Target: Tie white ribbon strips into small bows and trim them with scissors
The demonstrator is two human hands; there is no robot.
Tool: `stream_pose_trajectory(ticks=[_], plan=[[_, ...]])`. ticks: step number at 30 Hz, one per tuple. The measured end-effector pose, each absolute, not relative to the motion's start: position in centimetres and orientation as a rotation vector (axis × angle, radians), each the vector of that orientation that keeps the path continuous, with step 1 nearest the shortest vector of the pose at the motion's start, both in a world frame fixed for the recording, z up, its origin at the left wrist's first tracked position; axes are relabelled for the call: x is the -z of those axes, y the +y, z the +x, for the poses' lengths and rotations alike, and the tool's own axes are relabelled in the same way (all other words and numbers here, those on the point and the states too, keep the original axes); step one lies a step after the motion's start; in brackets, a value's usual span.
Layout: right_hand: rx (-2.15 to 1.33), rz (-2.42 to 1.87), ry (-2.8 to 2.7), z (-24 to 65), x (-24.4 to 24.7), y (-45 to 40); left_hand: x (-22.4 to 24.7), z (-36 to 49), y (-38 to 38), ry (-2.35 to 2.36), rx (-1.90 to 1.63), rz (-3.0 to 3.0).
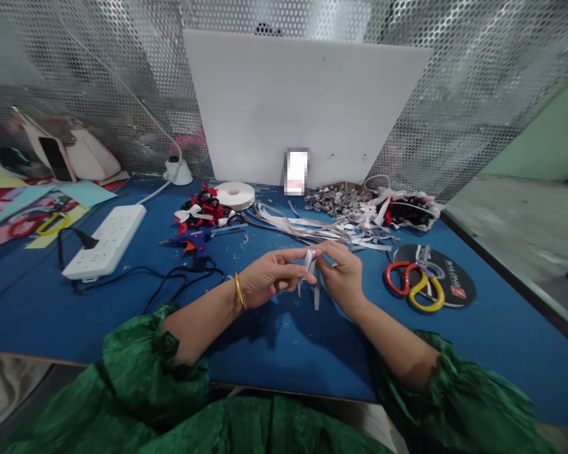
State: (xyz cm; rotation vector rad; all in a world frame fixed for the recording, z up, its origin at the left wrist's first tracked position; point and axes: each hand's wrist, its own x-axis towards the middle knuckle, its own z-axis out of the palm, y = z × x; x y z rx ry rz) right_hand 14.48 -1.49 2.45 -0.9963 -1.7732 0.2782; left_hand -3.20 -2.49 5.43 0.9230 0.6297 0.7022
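Head camera view: a short length of white ribbon (309, 260) is held above the middle of the blue desk (274, 353), between the left hand (273, 277) and the right hand (343, 274). The ribbon is looped at the fingertips, and its loose ends hang downward. It is pinched between the thumb and fingers of the left hand; the upper part is gripped by the fingertips of the right hand, whose exact finger placement is partly hidden. Beyond the hands, toward the far edge of the desk, loose ribbon strips (288, 224) are spread sideways. A heap of grey ribbon pieces (338, 200) adjoins them on the right. A phone (296, 171) is stood upright at the far edge, before a white board (307, 101). To the left of the strips, a white roll (235, 195) is laid flat beside a pile of red and black bows (203, 209). A blue glue gun (194, 241) is placed nearer, its nozzle directed toward the left edge. A white power strip (108, 239) is positioned diagonally in the left part of the desk, with a black plug (89, 239) inserted. Coloured paper sheets (82, 192) are located at the far left corner. Toward the right edge, scissors with one red and one yellow handle (426, 291) are rested on a black disc (461, 287).
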Motion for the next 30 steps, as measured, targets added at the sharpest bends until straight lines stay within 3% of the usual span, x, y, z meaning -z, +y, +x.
stream_pose_trajectory(ticks=[21, 30], plan=[[-0.672, -0.842, -1.843, 13.7, -2.7, -2.4, -5.3, -3.5, -1.0, 0.803, -1.108, 0.878], [0.001, -0.861, -2.026, 14.1, -3.3, -2.8, -4.7, -3.1, -1.2, 0.891, -1.104, 0.958]])
